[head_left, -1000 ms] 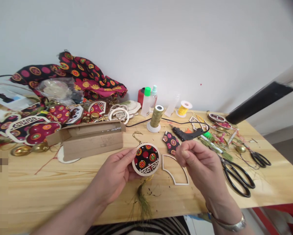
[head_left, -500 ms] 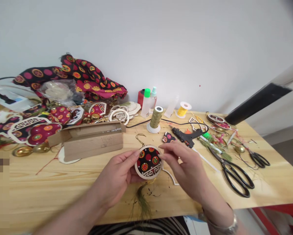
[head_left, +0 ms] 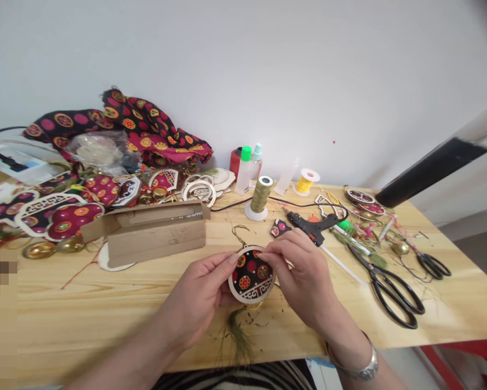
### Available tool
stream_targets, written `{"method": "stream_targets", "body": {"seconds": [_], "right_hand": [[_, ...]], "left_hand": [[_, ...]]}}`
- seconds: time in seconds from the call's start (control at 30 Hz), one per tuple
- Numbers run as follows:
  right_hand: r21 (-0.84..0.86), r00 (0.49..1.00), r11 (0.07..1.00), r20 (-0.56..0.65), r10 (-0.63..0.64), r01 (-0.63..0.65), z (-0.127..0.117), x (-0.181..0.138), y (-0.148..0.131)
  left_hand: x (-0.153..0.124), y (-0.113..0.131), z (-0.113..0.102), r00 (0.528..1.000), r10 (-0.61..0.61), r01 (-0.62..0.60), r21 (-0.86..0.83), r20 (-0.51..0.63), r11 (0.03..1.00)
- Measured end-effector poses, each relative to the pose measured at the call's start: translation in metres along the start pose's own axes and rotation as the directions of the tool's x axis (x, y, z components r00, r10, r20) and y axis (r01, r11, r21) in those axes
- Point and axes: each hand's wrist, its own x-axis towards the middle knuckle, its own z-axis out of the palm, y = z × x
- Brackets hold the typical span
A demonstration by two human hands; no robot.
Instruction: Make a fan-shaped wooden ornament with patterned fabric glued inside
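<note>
A round wooden ornament [head_left: 252, 274] with black, red and gold patterned fabric sits between both hands above the wooden table [head_left: 105, 303]. My left hand [head_left: 198, 298] grips its left edge with thumb and fingers. My right hand [head_left: 302, 276] pinches its upper right rim. A gold loop [head_left: 240, 233] rises from the top and a green tassel [head_left: 237, 333] hangs below.
A flattened cardboard box [head_left: 154, 233] lies to the left, with patterned cloth [head_left: 145, 127] and finished ornaments [head_left: 56, 214] behind. A thread cone [head_left: 260, 196], glue bottles [head_left: 245, 169], yellow spool [head_left: 306, 181], black glue gun [head_left: 312, 225] and large scissors [head_left: 389, 290] are to the right.
My right hand has moved left from beside the ornament onto its upper right rim. The ornament has shifted slightly right and lower, and the curved wooden piece on the table is now hidden behind my hand.
</note>
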Motion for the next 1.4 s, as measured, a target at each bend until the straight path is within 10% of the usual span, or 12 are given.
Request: {"method": "stream_targets", "body": {"seconds": [0.4,0.67,1.0,1.4], "right_hand": [[0.345,0.967,0.934,-0.194,0.163,-0.088,-0.021,-0.004,-0.012],[-0.037,0.990,0.996,0.118,-0.079,0.084,0.013,-0.010,-0.012],[-0.151,0.975,0.980,0.199,-0.101,0.133,0.020,-0.013,-0.011],[0.157,0.993,0.984,-0.072,0.093,-0.080,0.018,-0.007,-0.008]], "left_hand": [[0.002,0.000,-0.002,0.998,-0.016,0.015,-0.021,-0.060,1.000],[0.002,-0.004,-0.003,1.000,0.004,-0.003,-0.049,0.022,0.999],[-0.001,-0.006,-0.005,0.999,0.007,-0.003,-0.080,0.048,0.997],[-0.003,-0.005,0.000,1.000,-0.006,0.006,-0.041,-0.002,0.999]]}}
